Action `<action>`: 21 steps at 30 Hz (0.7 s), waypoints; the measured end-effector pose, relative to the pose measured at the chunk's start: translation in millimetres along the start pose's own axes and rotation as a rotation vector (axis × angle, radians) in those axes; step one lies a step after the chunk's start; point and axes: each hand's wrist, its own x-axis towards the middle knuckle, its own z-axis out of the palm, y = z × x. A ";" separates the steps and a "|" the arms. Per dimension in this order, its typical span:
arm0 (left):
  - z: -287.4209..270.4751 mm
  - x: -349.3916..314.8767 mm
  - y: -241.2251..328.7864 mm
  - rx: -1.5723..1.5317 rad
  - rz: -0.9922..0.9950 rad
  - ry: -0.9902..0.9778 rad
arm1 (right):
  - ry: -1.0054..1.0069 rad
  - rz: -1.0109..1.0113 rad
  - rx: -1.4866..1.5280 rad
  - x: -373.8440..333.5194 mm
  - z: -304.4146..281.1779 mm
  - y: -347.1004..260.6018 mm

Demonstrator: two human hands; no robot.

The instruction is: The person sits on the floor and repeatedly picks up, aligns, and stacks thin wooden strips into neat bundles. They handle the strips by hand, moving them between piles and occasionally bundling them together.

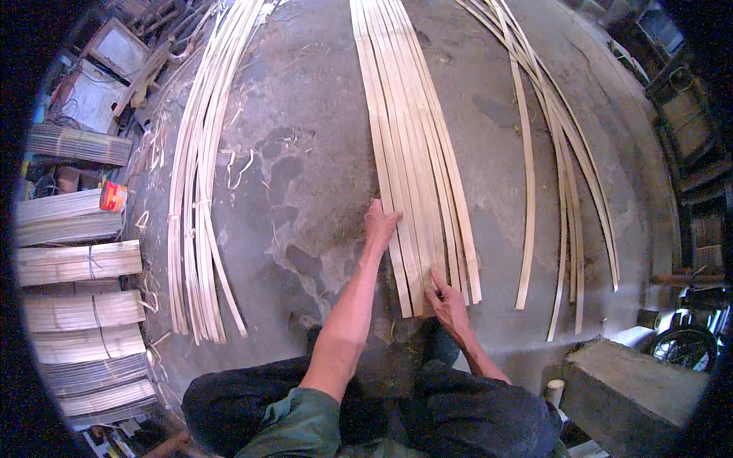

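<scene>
Both hands press flat on one row of bamboo strips (412, 153) laid side by side: left hand (379, 224) open at its left edge, right hand (447, 299) spread on the near ends. Left of them a loose bundle (200, 191) waits; right, curved strips (565, 175) also seem unplaced.

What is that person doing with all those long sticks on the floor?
A person sits on a concrete floor with long flat bamboo strips laid side by side in front of them. The left hand rests on the left edge of this row, and the right hand presses on the near ends. More strips lie in a loose pile to the left and a curved bunch to the right. Tied bundles are stacked at the far left.
</scene>
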 end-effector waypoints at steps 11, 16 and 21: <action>-18.9 -18.4 36.5 0.638 -0.075 -0.028 | -0.030 -0.006 -0.392 1.9 -11.3 -17.0; -1.1 -35.8 38.5 0.632 0.240 0.194 | 0.381 -0.034 -0.375 30.4 -50.9 4.4; 54.0 -69.5 26.6 0.681 0.620 0.007 | 0.350 0.088 -0.425 53.2 -75.8 26.4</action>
